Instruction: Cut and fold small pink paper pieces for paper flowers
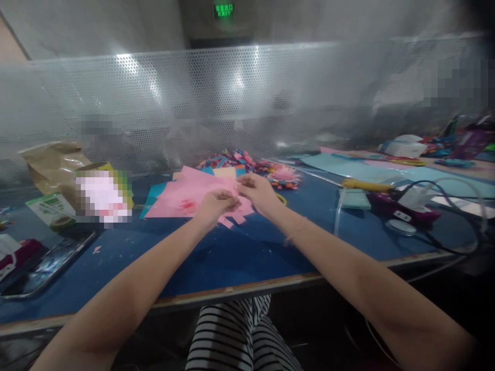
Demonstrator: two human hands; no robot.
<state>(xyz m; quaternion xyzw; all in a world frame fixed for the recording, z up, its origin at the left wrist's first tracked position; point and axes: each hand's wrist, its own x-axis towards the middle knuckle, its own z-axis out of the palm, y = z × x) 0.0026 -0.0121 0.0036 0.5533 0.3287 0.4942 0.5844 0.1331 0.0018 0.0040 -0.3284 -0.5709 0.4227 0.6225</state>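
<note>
Left hand: fingers bent, tips close; I can't tell if they pinch anything.
Right hand: fingers curled close by, too blurry to see what they pinch.
Pink paper: on the desk, under the hands; a low wrist might crease it.
Pink strips: poke out in front (so skinny!); a bumping arm could bend them.

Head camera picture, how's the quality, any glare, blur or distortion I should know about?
Head view: pale glare spots on the perforated metal panel; both hands, left and right, soft, finger detail smeared; table edge bowed, wide-lens style; blocky pixelation over the package at left; dark upper right corner; green exit sign glowing against dim wall.
</note>
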